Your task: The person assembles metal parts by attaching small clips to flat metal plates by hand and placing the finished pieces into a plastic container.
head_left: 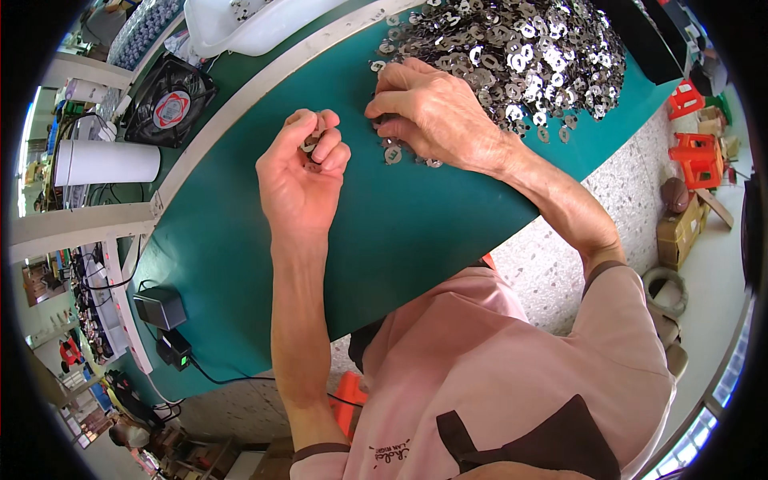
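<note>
the person's bare left hand (302,172) is turned palm up, its fingers curled in and closed on a few small, flat, shiny silver metal pieces (310,146) that peek out between thumb and fingertips. the bare right hand (448,116) has its back facing up at the near left edge of a heap, thumb and fingers bent down toward the tabletop — whether they are clamped on anything i cannot tell, as the fingertips are partly hidden. just below them lie a few loose silver pieces (392,154), one rounded with a cut-out in its middle.

beyond the right hand spreads the broad heap of thin silver metal pieces (528,60), overlapping at all angles — some catch the light almost white, others look dark grey, and many show rounded outlines with holes through them. the heap sits on a smooth teal-green tabletop (400,232). to the left are a white plastic tray (264,34), a square black fan (170,100) and a smooth white cylinder (108,162).
</note>
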Demonstrator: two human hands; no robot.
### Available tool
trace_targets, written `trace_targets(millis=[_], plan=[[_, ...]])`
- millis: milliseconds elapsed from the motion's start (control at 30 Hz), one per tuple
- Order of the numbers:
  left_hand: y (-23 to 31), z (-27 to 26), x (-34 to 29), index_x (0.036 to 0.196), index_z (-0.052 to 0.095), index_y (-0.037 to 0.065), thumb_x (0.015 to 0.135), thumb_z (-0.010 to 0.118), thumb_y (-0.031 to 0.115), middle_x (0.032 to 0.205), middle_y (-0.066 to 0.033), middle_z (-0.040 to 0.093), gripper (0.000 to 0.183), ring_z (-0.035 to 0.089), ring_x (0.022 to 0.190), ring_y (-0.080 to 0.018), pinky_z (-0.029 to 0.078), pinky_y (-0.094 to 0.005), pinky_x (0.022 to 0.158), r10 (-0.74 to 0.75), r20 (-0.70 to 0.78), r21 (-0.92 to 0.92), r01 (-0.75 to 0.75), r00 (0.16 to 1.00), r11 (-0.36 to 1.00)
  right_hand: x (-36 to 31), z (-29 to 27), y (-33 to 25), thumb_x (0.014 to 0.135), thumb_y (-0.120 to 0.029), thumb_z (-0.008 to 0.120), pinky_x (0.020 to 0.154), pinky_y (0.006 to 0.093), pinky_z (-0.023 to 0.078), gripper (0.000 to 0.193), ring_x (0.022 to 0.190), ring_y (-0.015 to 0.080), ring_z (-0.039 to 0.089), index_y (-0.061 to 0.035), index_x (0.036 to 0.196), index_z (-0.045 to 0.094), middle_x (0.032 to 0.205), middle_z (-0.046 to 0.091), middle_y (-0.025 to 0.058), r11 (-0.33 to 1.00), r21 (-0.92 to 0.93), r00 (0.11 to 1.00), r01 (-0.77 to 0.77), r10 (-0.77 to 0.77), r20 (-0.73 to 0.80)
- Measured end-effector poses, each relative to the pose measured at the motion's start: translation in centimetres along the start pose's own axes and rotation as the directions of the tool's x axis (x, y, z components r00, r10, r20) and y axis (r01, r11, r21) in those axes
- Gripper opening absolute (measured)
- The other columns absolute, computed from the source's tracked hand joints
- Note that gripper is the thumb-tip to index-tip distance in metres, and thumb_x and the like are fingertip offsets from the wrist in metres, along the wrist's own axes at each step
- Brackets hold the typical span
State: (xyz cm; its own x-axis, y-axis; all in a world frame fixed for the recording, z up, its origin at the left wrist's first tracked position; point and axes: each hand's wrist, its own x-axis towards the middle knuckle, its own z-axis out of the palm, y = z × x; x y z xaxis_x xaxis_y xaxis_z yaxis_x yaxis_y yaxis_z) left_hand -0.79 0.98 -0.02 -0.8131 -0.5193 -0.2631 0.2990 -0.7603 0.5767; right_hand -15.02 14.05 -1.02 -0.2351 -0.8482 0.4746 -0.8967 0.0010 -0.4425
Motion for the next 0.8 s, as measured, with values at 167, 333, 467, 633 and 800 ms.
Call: trace_targets(millis=[167,333,467,633,800], plan=[[-0.03,0.01,0.07,0.089,0.059,-0.002,0.084,0.056,0.004,0.078,-0.0085,0.057,0.009,0.038,0.057,-0.0102,0.032,-0.0244,0.052,-0.037,0.0,0.015,0.037,0.999,0.999,0.06,-0.13,0.0,0.073,-0.009,0.067,0.073,0.0375,0.049,0.008,0.091,0.0269,0.055,-0.006,0.078,0.062,0.091,0.059,0.0077,1.0,-0.004,0.998,-0.014,0.014,0.063],[-0.07,-0.14,0.17,0.089,0.06,-0.002,0.086,0.056,0.006,0.076,-0.0064,0.055,0.009,0.038,0.057,-0.0101,0.031,-0.0245,0.052,-0.038,0.028,0.011,0.037,0.999,0.999,0.21,-0.16,0.03,0.074,-0.005,0.063,0.071,0.0385,0.049,0.007,0.088,0.0282,0.056,-0.0054,0.079,0.058,0.086,0.059,0.0082,0.999,0.029,0.998,-0.04,0.039,0.049],[-0.21,0.2,-0.07,0.091,0.054,-0.002,0.089,0.055,0.007,0.076,-0.0055,0.048,0.01,0.035,0.057,-0.0095,0.028,-0.0227,0.05,-0.026,0.005,0.031,0.025,1.0,0.999,0.31,-0.27,0.09,0.076,-0.003,0.061,0.07,0.0396,0.048,0.008,0.084,0.0298,0.057,-0.0044,0.082,0.056,0.082,0.06,0.0086,0.992,0.093,0.996,-0.09,0.088,0.023],[-0.22,-0.09,0.1,0.088,0.056,-0.001,0.089,0.056,0.009,0.075,-0.0041,0.05,0.01,0.035,0.057,-0.0092,0.029,-0.0234,0.05,-0.024,0.005,0.074,0.023,1.0,0.997,0.41,-0.34,0.12,0.077,-0.005,0.061,0.069,0.0401,0.048,0.007,0.084,0.0303,0.058,-0.0044,0.082,0.057,0.08,0.06,0.0084,0.99,0.112,0.996,-0.088,0.088,0.005],[-0.17,-0.18,0.15,0.087,0.059,-0.001,0.089,0.057,0.01,0.075,-0.0035,0.054,0.011,0.037,0.057,-0.0093,0.03,-0.0241,0.051,-0.029,0.027,0.085,0.027,0.999,0.996,0.38,0.38,0.67,0.077,-0.007,0.061,0.068,0.0404,0.048,0.008,0.084,0.0305,0.059,-0.0058,0.085,0.06,0.079,0.061,0.0088,0.996,0.089,0.998,-0.006,0.011,-0.066]])
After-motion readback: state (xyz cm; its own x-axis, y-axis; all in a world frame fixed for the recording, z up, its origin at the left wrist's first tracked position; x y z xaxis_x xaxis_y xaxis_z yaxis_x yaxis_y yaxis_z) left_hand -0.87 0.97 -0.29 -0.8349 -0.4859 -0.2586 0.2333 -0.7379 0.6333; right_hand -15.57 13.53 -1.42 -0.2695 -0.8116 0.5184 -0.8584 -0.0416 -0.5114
